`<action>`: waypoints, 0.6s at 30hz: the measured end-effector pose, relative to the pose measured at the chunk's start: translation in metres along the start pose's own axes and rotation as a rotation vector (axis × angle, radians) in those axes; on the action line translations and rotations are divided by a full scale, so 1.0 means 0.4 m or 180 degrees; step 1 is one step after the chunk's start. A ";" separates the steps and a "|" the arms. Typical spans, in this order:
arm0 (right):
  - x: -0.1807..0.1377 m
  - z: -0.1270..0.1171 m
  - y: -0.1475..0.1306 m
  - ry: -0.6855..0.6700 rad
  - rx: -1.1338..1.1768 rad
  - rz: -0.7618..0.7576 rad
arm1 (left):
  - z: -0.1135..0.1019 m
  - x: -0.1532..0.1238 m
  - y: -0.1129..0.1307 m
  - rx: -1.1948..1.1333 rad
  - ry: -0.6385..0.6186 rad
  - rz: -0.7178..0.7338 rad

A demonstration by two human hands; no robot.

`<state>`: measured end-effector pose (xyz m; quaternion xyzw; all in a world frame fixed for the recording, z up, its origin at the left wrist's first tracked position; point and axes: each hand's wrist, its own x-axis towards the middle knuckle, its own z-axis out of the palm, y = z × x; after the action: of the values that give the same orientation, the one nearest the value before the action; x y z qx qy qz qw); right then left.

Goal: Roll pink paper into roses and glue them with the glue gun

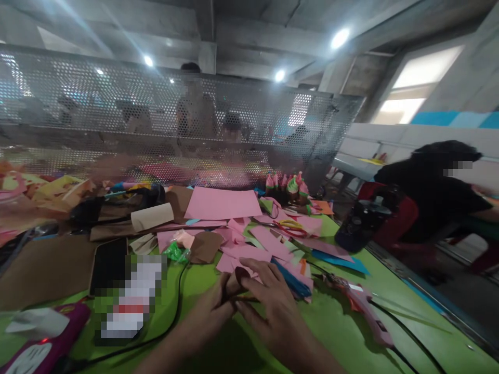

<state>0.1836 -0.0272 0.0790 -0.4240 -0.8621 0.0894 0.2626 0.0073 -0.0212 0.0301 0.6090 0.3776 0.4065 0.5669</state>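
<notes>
Close together over the green table [319, 337], my left hand [212, 306] and my right hand [268, 293] work on a small dark brown piece [242, 274], which looks like curled paper or foam. My left fingers pinch it from the left. From the other side, the fingers of my right hand bend over it and partly cover it. Just beyond my fingertips lies a heap of pink paper pieces [241, 252]. A bundle of blue strips [294, 280] sits right of my right hand. Further right rests a pink glue gun [368, 314] with its cord.
Scissors [290, 227] and a large pink sheet [222, 202] lie further back. Small pink-and-green swirled figures [292, 184] stand by the perforated metal screen [241, 124]. At left are a phone [109, 265] and brown sheets [47, 270]. A dark bottle [362, 223] stands right; a person [432, 187] sits beyond.
</notes>
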 end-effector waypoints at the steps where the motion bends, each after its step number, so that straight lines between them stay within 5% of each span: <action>1: 0.003 -0.003 0.000 -0.0039 0.0030 -0.0023 | 0.000 0.001 0.004 -0.0017 -0.0009 -0.0029; 7: 0.029 -0.032 -0.004 -0.0049 -0.0103 -0.0353 | -0.009 0.016 0.038 -0.0334 -0.0116 -0.0010; 11: 0.081 -0.061 0.026 0.0496 0.0037 -0.0482 | -0.022 0.043 0.042 -0.0439 0.0064 0.0243; 14: 0.155 -0.064 0.084 0.0792 0.0027 -0.0017 | -0.021 0.061 0.032 -0.0285 0.0368 0.0128; 18: 0.251 -0.022 0.169 0.0449 -0.0435 0.0531 | -0.012 0.066 0.011 -0.0382 0.0595 0.0095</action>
<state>0.1842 0.0924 0.0989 -0.5165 -0.8073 0.0220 0.2848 0.0130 0.0048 0.0366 0.5390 0.3947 0.4917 0.5585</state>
